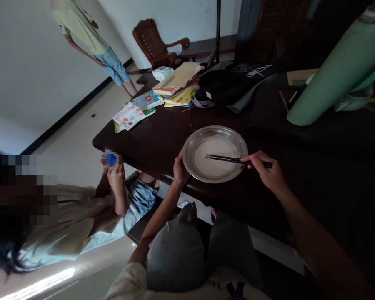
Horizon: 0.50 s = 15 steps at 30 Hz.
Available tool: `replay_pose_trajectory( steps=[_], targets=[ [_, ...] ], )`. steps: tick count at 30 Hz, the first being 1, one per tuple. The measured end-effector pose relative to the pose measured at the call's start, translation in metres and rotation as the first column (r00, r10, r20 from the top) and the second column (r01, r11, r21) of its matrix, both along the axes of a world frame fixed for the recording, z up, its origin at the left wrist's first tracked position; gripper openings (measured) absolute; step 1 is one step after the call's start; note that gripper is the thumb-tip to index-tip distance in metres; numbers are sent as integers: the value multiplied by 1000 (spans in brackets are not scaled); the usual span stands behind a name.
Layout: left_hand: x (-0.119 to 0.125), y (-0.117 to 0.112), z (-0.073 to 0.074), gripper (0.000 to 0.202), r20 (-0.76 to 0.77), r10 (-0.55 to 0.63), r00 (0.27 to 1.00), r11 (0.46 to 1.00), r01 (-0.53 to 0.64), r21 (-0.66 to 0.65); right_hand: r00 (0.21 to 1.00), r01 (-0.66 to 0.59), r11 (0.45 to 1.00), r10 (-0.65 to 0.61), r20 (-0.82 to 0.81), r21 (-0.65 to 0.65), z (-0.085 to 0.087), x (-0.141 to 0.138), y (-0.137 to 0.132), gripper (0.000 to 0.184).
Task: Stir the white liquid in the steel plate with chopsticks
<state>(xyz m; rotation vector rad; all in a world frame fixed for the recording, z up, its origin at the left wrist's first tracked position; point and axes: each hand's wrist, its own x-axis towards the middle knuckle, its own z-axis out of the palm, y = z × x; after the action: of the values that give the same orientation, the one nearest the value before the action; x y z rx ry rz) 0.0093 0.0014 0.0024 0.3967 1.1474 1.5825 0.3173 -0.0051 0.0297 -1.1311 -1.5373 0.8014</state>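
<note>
A round metal basin stands on the dark wooden table in the middle of the view. White, milky liquid covers its bottom. My left hand grips the basin's left rim, with the fingers partly hidden beneath it. Over the right rim, my right hand is closed around a pair of black chopsticks. The chopstick tips point left and reach the white liquid near the basin's middle.
Books and papers lie at the table's far side beside a black bag. A green flask stands at right, near a green cup. One person sits at left; another stands farther back, near a wooden chair.
</note>
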Motion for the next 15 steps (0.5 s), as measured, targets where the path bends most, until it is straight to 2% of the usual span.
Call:
replay_pose_trajectory(
  steps=[5,10,15],
  targets=[
    [1,-1,2,35,9,4,1000,1000,-4,2,984,159,987,-157,-85,12,2,2,1,67],
    [2,0,3,35,17,12,1000,1000,-12,-17,999,17,999,-16,-34,29,1,1,1,60],
    [1,2,0,26,-6,32,999,999,-32,-14,991,130,988,-126,-52,80,0,5,2,63]
  ],
)
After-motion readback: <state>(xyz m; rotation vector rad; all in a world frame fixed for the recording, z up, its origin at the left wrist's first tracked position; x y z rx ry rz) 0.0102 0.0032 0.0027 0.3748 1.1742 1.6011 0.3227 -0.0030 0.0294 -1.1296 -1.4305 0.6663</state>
